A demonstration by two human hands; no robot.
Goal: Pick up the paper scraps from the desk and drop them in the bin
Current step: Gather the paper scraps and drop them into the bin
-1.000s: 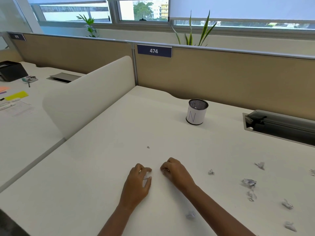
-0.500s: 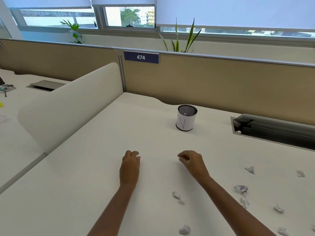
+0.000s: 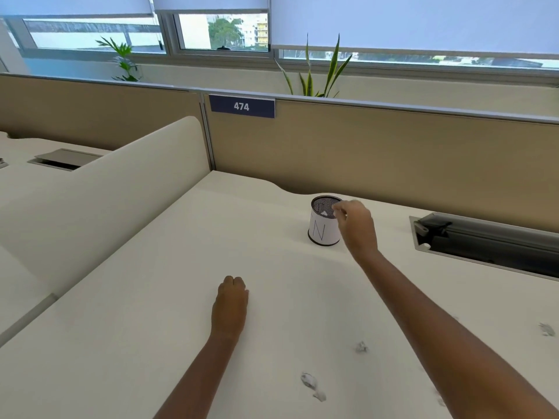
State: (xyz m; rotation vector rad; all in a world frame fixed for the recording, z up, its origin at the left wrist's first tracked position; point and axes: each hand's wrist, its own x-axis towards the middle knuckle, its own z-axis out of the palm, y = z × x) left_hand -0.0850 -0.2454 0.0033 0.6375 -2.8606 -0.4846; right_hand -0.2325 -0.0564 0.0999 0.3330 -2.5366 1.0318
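Observation:
The bin [image 3: 323,234] is a small black mesh cup wrapped in white paper marked "N", standing at the back of the white desk [image 3: 151,297]. A white scrap lies inside it. My right hand [image 3: 355,220] reaches over its right rim with the fingertips pinched tight above the opening; what they pinch is too small to see. My left hand [image 3: 231,300] rests on the desk as a closed fist, in front and to the left of the bin. Crumpled paper scraps lie near the front: one [image 3: 361,347] by my right forearm, two [image 3: 308,380] below it, another [image 3: 546,329] far right.
A dark cable tray [image 3: 484,243] is sunk into the desk to the right of the bin. A tan partition [image 3: 393,152] with a "474" sign closes the back. A white curved divider [image 3: 106,189] runs along the left side.
My right hand has lifted off the desk and travelled forward to the bin's rim. My left hand closed around a scrap a second ago and has stayed a fist. The view shifted forward.

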